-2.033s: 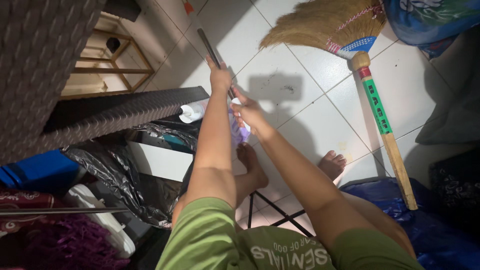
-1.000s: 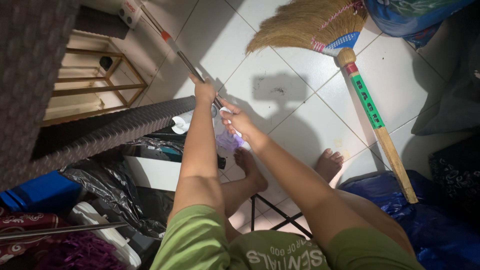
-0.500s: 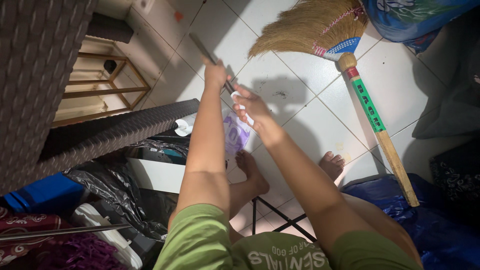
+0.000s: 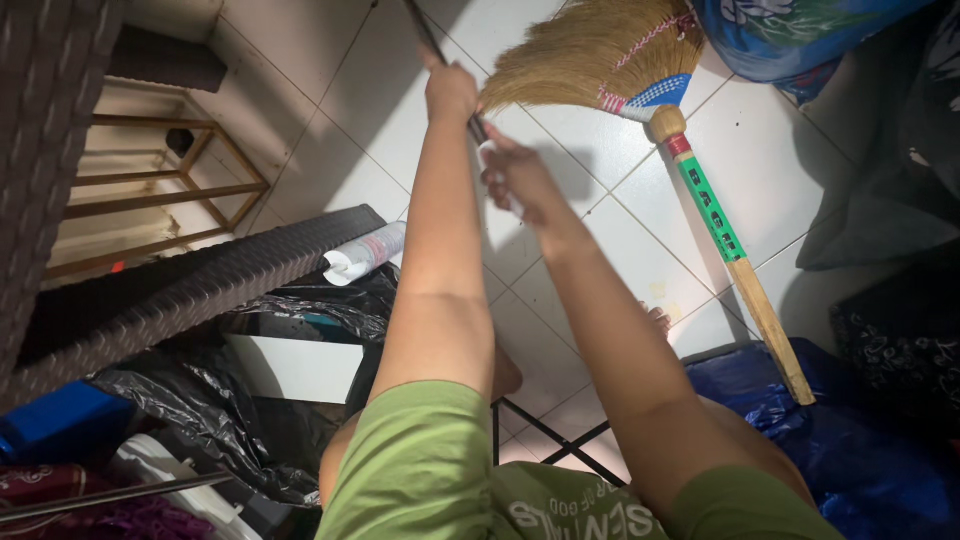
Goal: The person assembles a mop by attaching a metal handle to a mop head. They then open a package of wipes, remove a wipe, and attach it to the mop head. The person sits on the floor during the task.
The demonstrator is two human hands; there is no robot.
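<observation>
**Both hands up on a thin dark rod, above the tiled floor**

The left hand [image 4: 450, 92] is closed around a thin dark rod [image 4: 425, 35] that slants up and out of the top edge of the view. The right hand [image 4: 520, 180] sits just below it, fingers curled in close to the rod's lower end; whether it actually grips the rod cannot be told. Both arms reach out from green sleeves. Just beside the hands, a straw broom [image 4: 600, 55] lies on the white tiled floor [image 4: 300, 90], its green and wooden handle [image 4: 735, 255] running down to the right. A white roll with red print [image 4: 365, 252] rests by a dark woven panel [image 4: 200, 290], with black plastic bags [image 4: 180, 400] below it and a blue plastic sheet [image 4: 850, 450] at the lower right.
</observation>
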